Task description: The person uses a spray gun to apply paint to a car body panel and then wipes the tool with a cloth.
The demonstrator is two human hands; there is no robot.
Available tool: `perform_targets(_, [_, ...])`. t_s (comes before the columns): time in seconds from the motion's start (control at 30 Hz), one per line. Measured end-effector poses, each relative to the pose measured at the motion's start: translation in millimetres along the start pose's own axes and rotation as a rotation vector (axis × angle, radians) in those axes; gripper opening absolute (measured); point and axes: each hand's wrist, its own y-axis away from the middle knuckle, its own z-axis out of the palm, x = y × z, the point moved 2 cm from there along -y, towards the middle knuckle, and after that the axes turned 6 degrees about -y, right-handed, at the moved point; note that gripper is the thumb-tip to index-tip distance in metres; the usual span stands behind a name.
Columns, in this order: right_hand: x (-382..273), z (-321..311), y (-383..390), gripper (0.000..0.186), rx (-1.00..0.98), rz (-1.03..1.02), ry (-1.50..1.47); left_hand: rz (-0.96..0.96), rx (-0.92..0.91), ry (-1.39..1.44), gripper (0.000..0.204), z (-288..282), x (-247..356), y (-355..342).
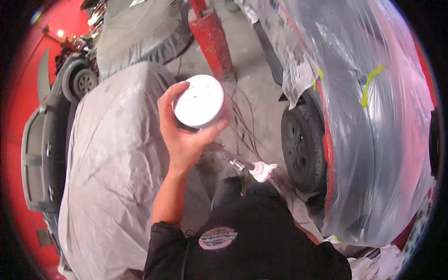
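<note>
My left hand grips a round white lidded cup, thumb and fingers around its sides. Just below it is a metal tool or fitting with a pale, ridged piece at its right end; whether it joins the cup is hidden. A bit of my right forearm shows at the lower right beside my dark top, but I cannot make out my right hand.
At left are a cloth-covered shape and a grey vehicle door. At right stands a vehicle masked in plastic, its wheel exposed. Ahead are a red post, floor hoses and another covered shape.
</note>
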Motion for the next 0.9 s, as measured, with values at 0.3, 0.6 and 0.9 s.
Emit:
perform_targets(0.3, [-49.2, -40.4, -67.9, 0.036, 0.216, 0.166, -0.157, 0.052, -0.195, 0.229, 0.085, 112.2, -130.3, -210.2])
perform_targets(0.6, [-96.4, -169.4, -324.1, 0.037, 0.268, 0.121, -0.167, 0.129, -0.215, 0.188, 0.089, 288.9, -288.7, -413.2])
perform_targets(0.9, [-268.8, -345.4, -573.5, 0.037, 0.224, -0.155, -0.051, 0.022, -0.313, 0.348, 0.086, 402.6, -395.3, -605.0])
